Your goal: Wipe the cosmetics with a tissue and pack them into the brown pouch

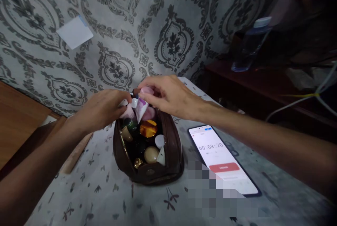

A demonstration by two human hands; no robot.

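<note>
Held in right hand (pixel 168 92): tube (pixel 142 109), not yet released. Curled at white cap (pixel 134 103): left hand (pixel 105 109), grip unclear. Under both: unzipped bag (pixel 173 138), well filled with bottles (pixel 148 128).

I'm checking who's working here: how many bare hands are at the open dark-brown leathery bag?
2. The left hand is at the far left of the bag; the right hand, at its far end, holds a pink-and-white tube. No third hand shows there.

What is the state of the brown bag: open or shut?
Open: the brown bag has its zipper edges spread apart, and an amber item shows inside.
</note>
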